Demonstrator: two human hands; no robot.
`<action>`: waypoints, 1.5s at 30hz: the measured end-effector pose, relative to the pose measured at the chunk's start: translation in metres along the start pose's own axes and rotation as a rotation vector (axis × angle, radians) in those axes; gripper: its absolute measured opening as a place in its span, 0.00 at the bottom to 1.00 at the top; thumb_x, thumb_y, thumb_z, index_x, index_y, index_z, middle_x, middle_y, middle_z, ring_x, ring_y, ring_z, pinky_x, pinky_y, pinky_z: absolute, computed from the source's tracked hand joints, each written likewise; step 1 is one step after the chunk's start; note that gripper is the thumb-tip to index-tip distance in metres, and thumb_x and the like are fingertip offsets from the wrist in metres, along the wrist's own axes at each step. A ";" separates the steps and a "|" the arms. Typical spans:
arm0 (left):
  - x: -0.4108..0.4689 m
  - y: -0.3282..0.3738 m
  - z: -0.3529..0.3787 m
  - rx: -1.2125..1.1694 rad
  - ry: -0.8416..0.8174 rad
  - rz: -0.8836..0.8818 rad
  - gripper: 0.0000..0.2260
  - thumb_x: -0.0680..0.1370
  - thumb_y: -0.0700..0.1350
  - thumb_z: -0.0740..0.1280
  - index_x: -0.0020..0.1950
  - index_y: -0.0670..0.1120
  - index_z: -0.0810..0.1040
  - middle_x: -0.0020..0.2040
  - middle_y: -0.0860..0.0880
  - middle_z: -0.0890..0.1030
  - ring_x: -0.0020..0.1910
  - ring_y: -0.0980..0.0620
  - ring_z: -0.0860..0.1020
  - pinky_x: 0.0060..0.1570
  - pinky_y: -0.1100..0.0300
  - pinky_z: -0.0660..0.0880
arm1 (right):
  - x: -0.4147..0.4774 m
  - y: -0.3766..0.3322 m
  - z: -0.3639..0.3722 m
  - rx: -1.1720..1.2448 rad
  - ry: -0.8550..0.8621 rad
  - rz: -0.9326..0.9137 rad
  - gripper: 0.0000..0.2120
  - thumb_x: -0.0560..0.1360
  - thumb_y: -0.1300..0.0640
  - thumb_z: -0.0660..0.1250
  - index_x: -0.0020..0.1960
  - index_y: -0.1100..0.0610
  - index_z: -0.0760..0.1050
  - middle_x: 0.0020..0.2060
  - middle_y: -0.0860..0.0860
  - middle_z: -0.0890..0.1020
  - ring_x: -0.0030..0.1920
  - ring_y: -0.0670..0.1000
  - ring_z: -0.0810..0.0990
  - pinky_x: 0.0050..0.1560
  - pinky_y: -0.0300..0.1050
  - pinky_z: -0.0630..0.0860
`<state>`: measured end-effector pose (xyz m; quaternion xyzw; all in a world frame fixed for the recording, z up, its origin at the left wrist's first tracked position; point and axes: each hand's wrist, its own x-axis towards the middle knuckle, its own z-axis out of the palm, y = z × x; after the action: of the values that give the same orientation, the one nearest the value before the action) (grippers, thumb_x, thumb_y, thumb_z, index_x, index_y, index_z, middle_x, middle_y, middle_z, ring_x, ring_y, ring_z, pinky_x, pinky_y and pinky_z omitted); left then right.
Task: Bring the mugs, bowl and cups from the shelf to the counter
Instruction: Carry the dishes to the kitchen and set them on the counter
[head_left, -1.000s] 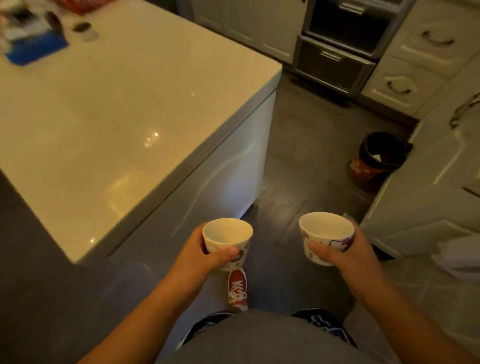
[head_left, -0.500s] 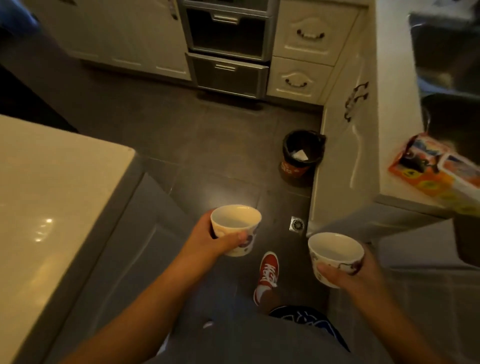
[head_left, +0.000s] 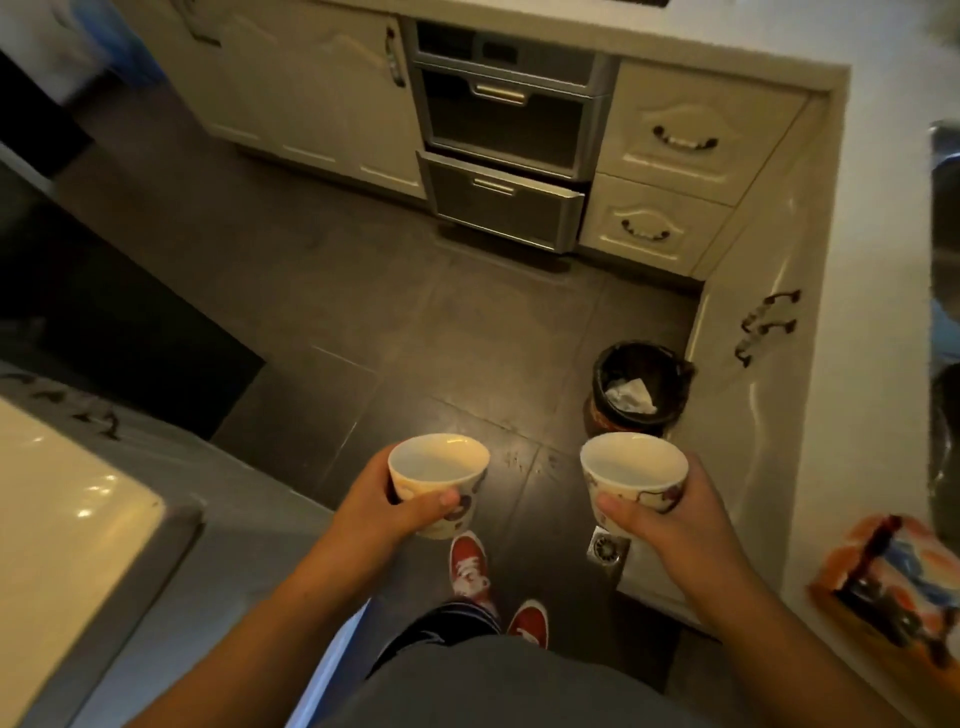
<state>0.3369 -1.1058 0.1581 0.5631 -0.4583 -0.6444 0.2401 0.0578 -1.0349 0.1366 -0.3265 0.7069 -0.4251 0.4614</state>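
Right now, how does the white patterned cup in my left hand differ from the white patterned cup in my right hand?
The left hand's white patterned cup tips slightly away; the right hand's white patterned cup sits more level. The left cup hangs over bare dark floor, the right cup beside the cream cabinet. Both look empty, gripped at the side.

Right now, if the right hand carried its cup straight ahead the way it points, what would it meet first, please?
Probably the black bin, which stands on the floor just beyond the right hand and its cup. The bin sits lower, so the hand might pass over it.

Home kitchen: cream cabinets (head_left: 670, 140), built-in oven (head_left: 506, 124), sink (head_left: 945, 218), tiled floor (head_left: 363, 312).
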 end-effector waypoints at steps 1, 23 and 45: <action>0.010 0.003 -0.004 -0.011 0.029 -0.004 0.29 0.63 0.57 0.80 0.60 0.56 0.74 0.57 0.51 0.81 0.56 0.50 0.81 0.50 0.57 0.81 | 0.018 -0.008 0.004 -0.001 -0.024 -0.005 0.36 0.61 0.55 0.80 0.64 0.45 0.68 0.54 0.42 0.78 0.53 0.44 0.77 0.46 0.39 0.77; 0.333 0.168 -0.012 -0.210 0.144 -0.018 0.41 0.50 0.61 0.83 0.61 0.54 0.77 0.59 0.47 0.82 0.59 0.45 0.81 0.55 0.49 0.81 | 0.345 -0.131 -0.014 -0.087 -0.088 0.078 0.31 0.54 0.49 0.81 0.52 0.36 0.70 0.52 0.44 0.79 0.52 0.47 0.78 0.42 0.43 0.78; 0.517 0.279 -0.106 -0.324 0.564 -0.113 0.24 0.70 0.39 0.77 0.62 0.51 0.73 0.56 0.52 0.81 0.54 0.55 0.81 0.46 0.63 0.81 | 0.701 -0.336 0.174 -0.251 -0.619 -0.152 0.32 0.58 0.52 0.81 0.54 0.36 0.68 0.50 0.40 0.75 0.46 0.41 0.78 0.31 0.23 0.73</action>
<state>0.2497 -1.6958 0.1425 0.6984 -0.2334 -0.5399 0.4078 -0.0105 -1.8289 0.1401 -0.5461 0.5540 -0.2487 0.5771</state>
